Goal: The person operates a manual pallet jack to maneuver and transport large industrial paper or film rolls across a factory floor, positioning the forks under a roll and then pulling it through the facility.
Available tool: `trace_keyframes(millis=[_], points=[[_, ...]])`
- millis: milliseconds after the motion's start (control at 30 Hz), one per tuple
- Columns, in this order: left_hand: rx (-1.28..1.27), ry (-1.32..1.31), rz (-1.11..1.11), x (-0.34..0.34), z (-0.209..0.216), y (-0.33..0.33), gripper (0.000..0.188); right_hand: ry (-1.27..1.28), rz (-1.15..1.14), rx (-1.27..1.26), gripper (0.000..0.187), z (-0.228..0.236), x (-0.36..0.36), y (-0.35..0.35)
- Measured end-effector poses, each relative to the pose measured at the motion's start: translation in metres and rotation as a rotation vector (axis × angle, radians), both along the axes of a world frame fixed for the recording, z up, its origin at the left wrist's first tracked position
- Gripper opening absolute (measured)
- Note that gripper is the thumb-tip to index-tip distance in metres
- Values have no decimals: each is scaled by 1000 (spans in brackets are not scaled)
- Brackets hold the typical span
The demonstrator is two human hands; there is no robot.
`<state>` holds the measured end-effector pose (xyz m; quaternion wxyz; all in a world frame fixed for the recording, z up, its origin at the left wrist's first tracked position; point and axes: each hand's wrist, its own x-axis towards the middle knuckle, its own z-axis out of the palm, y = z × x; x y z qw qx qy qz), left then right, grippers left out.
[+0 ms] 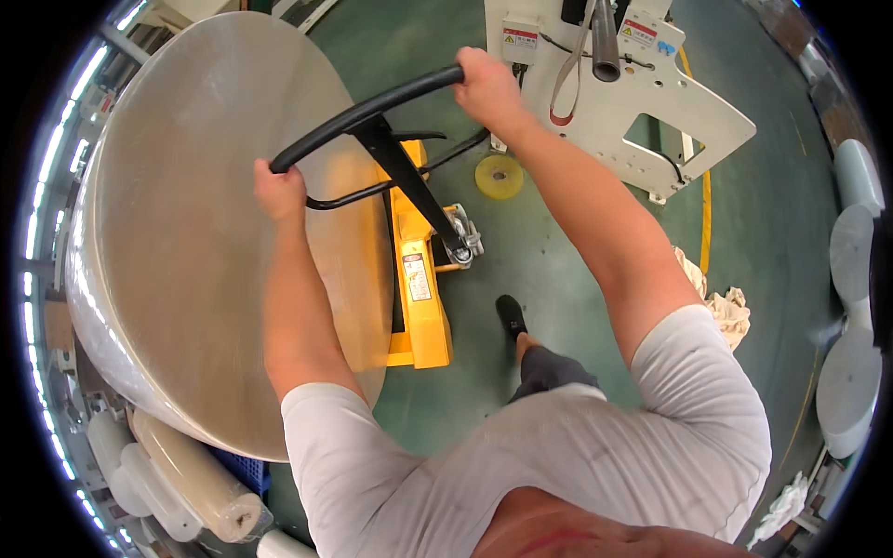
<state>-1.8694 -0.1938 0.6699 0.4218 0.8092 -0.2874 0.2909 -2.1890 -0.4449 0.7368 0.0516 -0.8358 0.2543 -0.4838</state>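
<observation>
Both my arms reach out to the black loop handle (pixel 372 104) of a yellow pallet jack (pixel 423 316). Around the near left end of the handle, my left hand (pixel 281 192) is closed. My right hand (pixel 487 88) grips its far right end. A black shaft (pixel 409 181) runs from the handle down to the jack's wheel and linkage (pixel 462 232). Close beside the jack, on the left, stands a huge roll of clear film (pixel 223 214), its flat, round end toward me. Whether the roll rests on the forks is hidden.
A white machine frame (pixel 716 130) with a metal bar (pixel 606 56) stands at the far right. A yellow tape roll (pixel 499 176) lies on the green floor. Crumpled cloth (pixel 728 314) is at my right. Wrapped rolls (pixel 200 474) lie at lower left; more rolls (pixel 850 381) line the right edge.
</observation>
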Motion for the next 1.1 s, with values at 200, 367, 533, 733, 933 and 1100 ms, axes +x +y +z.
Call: trace_keyframes(millis=[200,367,533,733,933,1100], points=[[57,153,-40,106,41,-145,23,137,-2,127,30,36,121,-147],[105,166,-82,213,70,-271,21,203,38,181,30,60,229,-284],[105,174,-119,336,83,-398,20,132,67,112,29,75,345,-414],[111,151,-84,465,111,-543,21,122,66,134,27,97,481,-561],[130,213,-67,550,139,-676,22,122,56,240,29,115,586,-702],[160,80,-99,646,148,-775,22,42,51,137,30,119,679,-812]])
